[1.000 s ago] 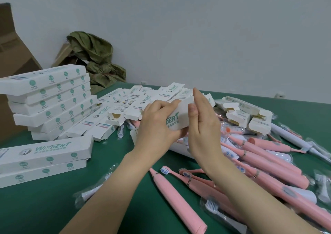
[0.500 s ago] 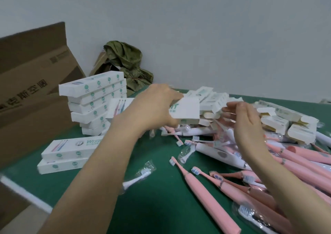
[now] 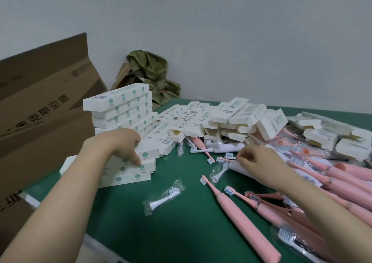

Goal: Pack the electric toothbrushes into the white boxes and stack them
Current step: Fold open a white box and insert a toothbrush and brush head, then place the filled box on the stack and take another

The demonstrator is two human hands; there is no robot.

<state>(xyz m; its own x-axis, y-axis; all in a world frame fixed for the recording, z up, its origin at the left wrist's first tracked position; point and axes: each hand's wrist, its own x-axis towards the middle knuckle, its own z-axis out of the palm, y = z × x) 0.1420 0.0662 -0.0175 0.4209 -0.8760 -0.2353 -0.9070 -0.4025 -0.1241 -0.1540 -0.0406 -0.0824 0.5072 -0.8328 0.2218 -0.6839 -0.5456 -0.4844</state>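
Note:
My left hand (image 3: 122, 146) grips a closed white box (image 3: 150, 152) on top of a short stack of white boxes (image 3: 130, 175) at the table's left. Behind it stands a taller stack of boxes (image 3: 120, 109). My right hand (image 3: 259, 162) hovers with loosely curled fingers over a white toothbrush (image 3: 234, 165) at the edge of the toothbrush pile, and nothing is plainly held in it. Several pink toothbrushes (image 3: 239, 218) lie on the right. A heap of open white boxes (image 3: 231, 119) fills the back.
A big brown carton (image 3: 40, 105) stands at the left, beside the stacks. A bagged spare brush head (image 3: 167, 198) lies on the green table (image 3: 161, 236) between my arms. A crumpled green cloth (image 3: 153, 75) sits in the far corner by the wall.
My left hand carried the box away from my right hand and down onto the short stack at the left. My right hand let go and dropped to the toothbrush pile. The view turned left.

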